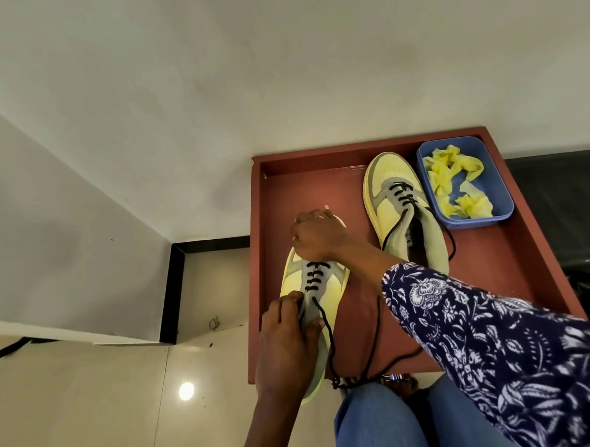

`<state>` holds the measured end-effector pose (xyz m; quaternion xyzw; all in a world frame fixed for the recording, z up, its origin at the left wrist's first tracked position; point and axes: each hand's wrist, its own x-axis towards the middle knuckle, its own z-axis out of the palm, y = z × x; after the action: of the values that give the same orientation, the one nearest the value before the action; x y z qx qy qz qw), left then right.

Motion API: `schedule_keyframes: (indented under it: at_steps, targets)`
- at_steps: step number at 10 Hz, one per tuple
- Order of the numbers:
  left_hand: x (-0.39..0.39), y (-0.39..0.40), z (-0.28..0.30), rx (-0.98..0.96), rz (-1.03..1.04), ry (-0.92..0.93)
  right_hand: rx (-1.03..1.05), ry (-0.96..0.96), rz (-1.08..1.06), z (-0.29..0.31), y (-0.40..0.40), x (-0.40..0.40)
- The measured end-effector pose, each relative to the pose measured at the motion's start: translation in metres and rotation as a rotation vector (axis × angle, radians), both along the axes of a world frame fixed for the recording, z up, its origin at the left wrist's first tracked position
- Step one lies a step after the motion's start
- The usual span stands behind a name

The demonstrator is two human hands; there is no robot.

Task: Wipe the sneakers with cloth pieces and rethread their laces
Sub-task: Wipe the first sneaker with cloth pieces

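Left hand [284, 347] grips the near sneaker [313, 293] tongue at 6 o'clock; right hand [318, 237], arm crossed over, curls around its toe at 12.

near sneaker [314, 293] toe hidden under right hand [318, 237], heel behind left hand [286, 350]

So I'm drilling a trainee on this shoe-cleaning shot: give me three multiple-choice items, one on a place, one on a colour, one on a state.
1. Where do the yellow cloth pieces lie?
A. in the blue tub
B. on the floor
C. inside a sneaker

2. What colour are the laces?
A. white
B. black
C. red

3. What is the left hand doing?
A. hanging idle
B. gripping the near sneaker by its tongue
C. lifting the tub

Answers: 1 A, they fill the tub beside the far sneaker. 2 B, dark cord crosses both sneakers. 3 B, its fingers curl round the grey tongue.
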<state>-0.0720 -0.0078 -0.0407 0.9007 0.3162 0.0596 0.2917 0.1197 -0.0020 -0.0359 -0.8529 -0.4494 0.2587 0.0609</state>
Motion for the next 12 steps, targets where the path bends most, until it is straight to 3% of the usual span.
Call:
schedule_keyframes:
  at_steps: [2,4,6,9,12]
  targets:
    - [0.001,-0.001,0.001,0.005,0.014,-0.006,-0.039,0.0,0.118,0.001,0.002,-0.017]
    - [0.002,-0.002,0.003,0.002,0.018,-0.004,0.072,0.084,0.21,-0.003,0.0,-0.018]
    - [0.002,-0.002,0.003,-0.011,0.021,0.015,0.02,-0.017,0.343,0.005,-0.012,0.005]
    - [0.003,-0.003,0.003,0.013,0.028,0.038,0.091,-0.069,0.005,-0.001,-0.029,0.023]
    - [0.003,-0.003,0.004,0.018,0.016,0.03,0.129,-0.074,-0.043,0.009,-0.028,-0.008]
